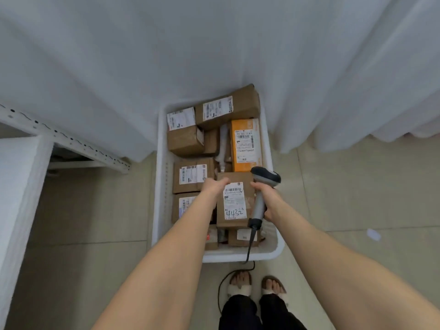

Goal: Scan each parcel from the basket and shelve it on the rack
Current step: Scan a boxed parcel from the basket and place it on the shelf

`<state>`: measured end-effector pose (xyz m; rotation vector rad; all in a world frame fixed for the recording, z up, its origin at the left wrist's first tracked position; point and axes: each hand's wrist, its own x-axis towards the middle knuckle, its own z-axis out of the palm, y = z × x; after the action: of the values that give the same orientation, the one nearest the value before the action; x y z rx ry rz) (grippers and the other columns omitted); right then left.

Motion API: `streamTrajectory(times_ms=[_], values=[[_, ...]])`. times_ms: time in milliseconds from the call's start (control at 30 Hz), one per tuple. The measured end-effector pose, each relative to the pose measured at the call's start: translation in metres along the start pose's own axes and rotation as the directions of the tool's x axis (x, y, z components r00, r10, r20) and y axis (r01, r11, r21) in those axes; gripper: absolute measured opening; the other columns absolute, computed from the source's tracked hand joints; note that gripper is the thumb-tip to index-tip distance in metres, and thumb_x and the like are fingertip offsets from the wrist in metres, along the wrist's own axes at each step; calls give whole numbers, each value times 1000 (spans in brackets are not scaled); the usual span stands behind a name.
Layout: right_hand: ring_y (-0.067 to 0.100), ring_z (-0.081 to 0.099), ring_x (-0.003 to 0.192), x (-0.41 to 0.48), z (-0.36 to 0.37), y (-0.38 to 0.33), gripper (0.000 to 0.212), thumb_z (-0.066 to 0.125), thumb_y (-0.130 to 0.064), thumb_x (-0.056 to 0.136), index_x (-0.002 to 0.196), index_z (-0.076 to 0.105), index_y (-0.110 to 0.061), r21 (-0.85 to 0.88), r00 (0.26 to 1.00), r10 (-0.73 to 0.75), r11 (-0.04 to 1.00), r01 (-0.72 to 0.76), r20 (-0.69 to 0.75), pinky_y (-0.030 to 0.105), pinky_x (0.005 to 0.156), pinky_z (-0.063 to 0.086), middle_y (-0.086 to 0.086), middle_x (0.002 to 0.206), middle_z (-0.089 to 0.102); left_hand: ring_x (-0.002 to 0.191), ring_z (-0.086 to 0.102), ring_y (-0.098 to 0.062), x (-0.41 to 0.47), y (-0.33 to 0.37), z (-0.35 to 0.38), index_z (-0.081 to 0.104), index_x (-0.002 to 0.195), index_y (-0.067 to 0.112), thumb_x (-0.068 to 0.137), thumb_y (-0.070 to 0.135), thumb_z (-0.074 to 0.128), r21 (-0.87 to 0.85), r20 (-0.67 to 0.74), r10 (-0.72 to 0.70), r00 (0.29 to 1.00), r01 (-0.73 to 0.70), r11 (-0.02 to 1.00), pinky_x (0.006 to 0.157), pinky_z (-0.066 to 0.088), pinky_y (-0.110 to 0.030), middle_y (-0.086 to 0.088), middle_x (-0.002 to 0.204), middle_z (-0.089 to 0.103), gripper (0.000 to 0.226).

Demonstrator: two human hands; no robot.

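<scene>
Gripping the parcel [234,201] at its top left corner, your left hand [214,185] holds it over the other boxes in the basket [160,186]. Your right hand [269,198] clasps the scanner [260,206] by the handle, fingertips against the parcel's right edge, scanner head just beside its top right corner. An orange box [245,144] lies just beyond. The curtain [214,55] drapes against the basket's far end. The rack [64,139] stands to your left. The cable [220,289] crosses the near rim and loops past your feet [240,282].
</scene>
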<state>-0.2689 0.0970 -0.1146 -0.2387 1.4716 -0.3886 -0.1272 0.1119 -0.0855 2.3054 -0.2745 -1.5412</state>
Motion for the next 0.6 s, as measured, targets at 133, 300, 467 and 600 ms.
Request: streamTrajectory(times_ms=[133, 300, 467, 600], values=[[31, 69, 90, 60, -3, 22, 33, 70, -11, 84, 114, 58, -8, -55, 1000, -24, 998, 24, -6, 44, 75, 59, 14, 101, 70, 135, 37, -33, 60, -42, 19, 28, 146, 3, 93, 31, 59, 37, 1, -81, 997, 81, 996, 104, 35, -41, -14, 148, 38, 68], [25, 70, 76, 95, -4, 40, 29, 69, -12, 87, 114, 59, -7, -97, 999, 28, 995, -26, 21, 39, 61, 58, 11, 95, 72, 127, 47, -29, 90, -74, 33, 33, 144, 4, 93, 30, 58, 13, 71, -137, 988, 136, 991, 95, 39, -35, -13, 141, 49, 62], [30, 72, 88, 72, 4, 41, 37, 70, -13, 85, 120, 61, -8, -128, 996, 77, 989, -71, 46, 44, 69, 60, 12, 103, 74, 105, 62, -26, 74, -74, 14, 49, 132, 4, 92, 27, 60, -82, 80, -143, 986, 149, 985, 87, 48, -34, -14, 120, 65, 48], [32, 71, 91, 15, 18, 16, 37, 70, -12, 84, 119, 60, -8, -138, 997, 54, 989, -47, 46, 53, 86, 56, 12, 102, 73, 93, 61, -24, 26, -53, -19, 55, 126, 4, 94, 19, 57, -161, 45, -105, 993, 111, 981, 79, 49, -34, -13, 119, 65, 35]])
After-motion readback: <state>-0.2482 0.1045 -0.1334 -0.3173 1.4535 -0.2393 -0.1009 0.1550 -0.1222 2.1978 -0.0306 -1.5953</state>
